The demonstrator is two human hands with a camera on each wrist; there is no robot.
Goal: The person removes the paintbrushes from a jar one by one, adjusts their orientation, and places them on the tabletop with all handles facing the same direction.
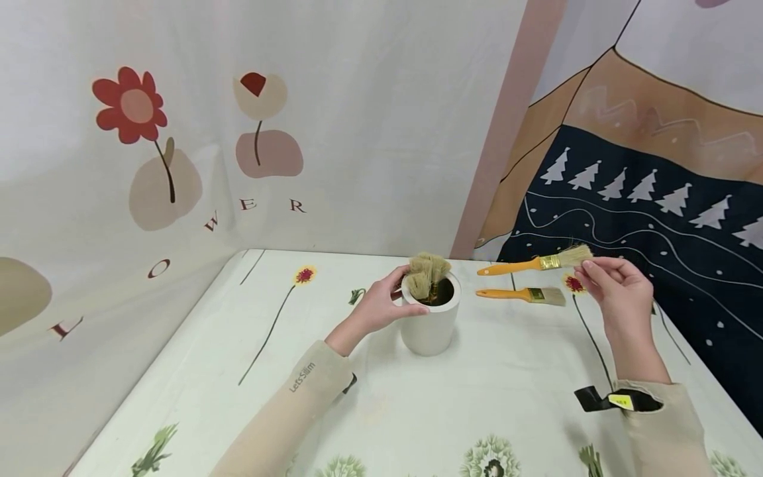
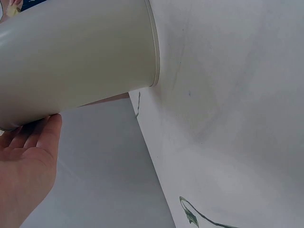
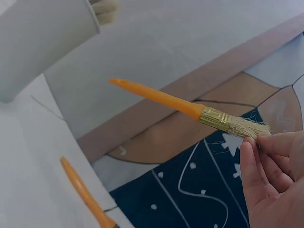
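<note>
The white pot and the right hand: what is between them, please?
The head view shows the upper brush, pinched by its bristles in the right hand, and the lower brush, lying on the table.

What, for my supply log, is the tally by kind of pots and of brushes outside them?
White pot: 1
Brushes outside it: 2 (held brush in the right hand, lower brush on the table)
Total: 3
</note>
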